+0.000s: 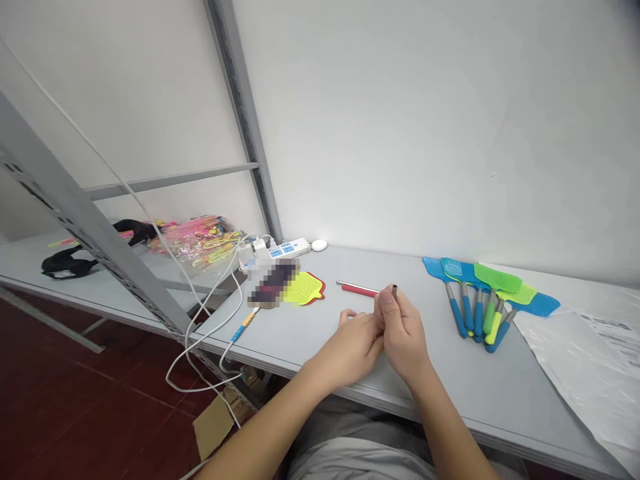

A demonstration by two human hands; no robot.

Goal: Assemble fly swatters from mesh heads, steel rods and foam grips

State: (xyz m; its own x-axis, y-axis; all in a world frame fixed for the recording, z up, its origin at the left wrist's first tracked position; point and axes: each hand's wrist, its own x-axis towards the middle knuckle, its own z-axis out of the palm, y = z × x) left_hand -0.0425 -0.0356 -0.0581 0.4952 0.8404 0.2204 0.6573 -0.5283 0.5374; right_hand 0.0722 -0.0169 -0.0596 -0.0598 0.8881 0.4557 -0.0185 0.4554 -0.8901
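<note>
My right hand is closed around a thin, dark-ended tube, whose tip pokes up beside the thumb. Pressed against it, my left hand has its fingers curled; whatever they grip is hidden between the two hands. Just beyond them lie a red handle and a slim metal rod, side by side on the table. A yellow fly-swatter head rests on a red one to the left. To the right, several fly swatters with blue, green and yellow heads overlap in a fanned pile.
A white power strip with plugs stands near the wall. White cables hang over the table's left edge. Plastic sheeting covers the right end. Bagged colourful items and a black strap occupy the neighbouring shelf, past a metal post.
</note>
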